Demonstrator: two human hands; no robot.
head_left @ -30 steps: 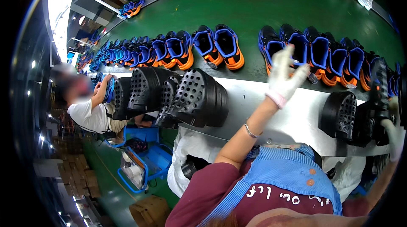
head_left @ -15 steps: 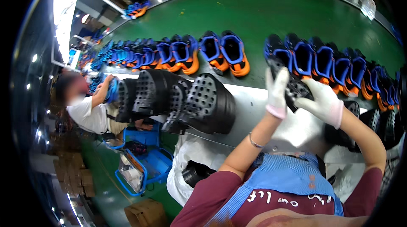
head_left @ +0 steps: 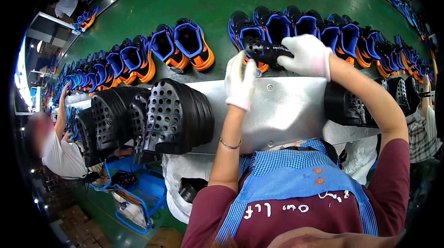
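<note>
Head view, looking down: a black, glossy, perforated shoe insert (head_left: 260,50) sits just above the centre of the frame. The person's gloved right hand (head_left: 305,56) is closed on its right end, thumb below and fingers over the top. The gloved left hand (head_left: 241,77), lower and slightly left, is loosely open with its fingers raised and nothing visible in its grasp; whether its fingertips touch the insert or the shoe, I cannot tell.

The insert's long axis runs nearly level, dipping slightly to the right. It lies crosswise over the opening of a black and blue shoe with an orange sole (head_left: 245,29), whose own length runs up the frame, toe at the top and heel toward the person. The left hand is the nearer to that heel; the right reaches in from the right.

The shoe heads a row on the green worktop (head_left: 208,5). Nearer the person, a silvery metal ledge (head_left: 286,102) carries stacked black perforated shells (head_left: 189,116) at centre left.
</note>
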